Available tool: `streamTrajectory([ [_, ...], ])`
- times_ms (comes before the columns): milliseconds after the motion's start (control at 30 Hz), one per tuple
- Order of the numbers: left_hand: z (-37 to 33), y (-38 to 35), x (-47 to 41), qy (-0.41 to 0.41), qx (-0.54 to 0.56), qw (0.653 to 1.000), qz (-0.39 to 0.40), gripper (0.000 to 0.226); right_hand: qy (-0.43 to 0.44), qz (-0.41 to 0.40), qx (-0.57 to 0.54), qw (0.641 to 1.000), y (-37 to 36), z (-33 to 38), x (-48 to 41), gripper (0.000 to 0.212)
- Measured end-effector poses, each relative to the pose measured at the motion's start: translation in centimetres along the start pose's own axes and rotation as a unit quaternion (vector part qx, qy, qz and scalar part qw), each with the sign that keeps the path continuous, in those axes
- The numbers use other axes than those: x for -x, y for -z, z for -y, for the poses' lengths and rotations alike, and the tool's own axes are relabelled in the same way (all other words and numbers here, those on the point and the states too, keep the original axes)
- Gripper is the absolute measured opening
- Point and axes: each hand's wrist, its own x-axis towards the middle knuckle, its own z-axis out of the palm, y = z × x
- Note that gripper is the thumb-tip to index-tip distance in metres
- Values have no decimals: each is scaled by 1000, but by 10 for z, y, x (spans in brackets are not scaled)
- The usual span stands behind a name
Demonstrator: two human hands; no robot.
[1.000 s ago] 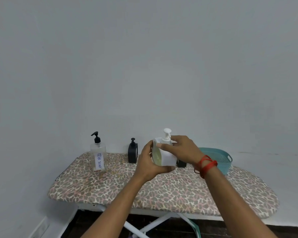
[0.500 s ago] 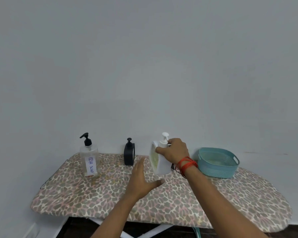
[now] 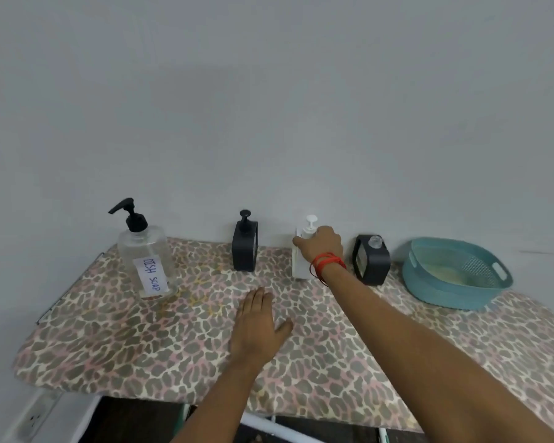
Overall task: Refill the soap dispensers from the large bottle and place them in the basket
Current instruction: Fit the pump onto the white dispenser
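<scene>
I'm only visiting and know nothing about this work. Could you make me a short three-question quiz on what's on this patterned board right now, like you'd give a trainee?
1. True or false: the teal plastic basket already holds a dispenser.
2. Which item does the right hand grip?
A. the clear pump bottle labelled DISH SOAP
B. the white square pump dispenser
C. the black dispenser with a clear round top
3. Fill in: the left hand is open, over the leopard-print board, and holds ____.

Key:
1. False; no dispenser is inside.
2. B; it stands upright between the black square pump dispenser and the one with the clear top.
3. Nothing.
</scene>
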Motion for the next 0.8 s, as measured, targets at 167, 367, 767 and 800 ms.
streamTrajectory([
  [167, 1, -1, -1, 7, 1, 1000, 8, 85, -12, -19, -5, 1000, -27, -5, -15, 41],
  [367, 3, -2, -2, 10, -4, 1000, 8, 84, 35, -5, -23, 999, -30, -19, -18, 53],
  [767, 2, -2, -1, 5, 12, 1000, -8, 80, 47, 46, 189, 980, -1, -93, -19, 31],
  [800, 2, -2, -1, 4, 13, 1000, -10, 80, 52, 48, 202, 977, -1, -95, -20, 30],
])
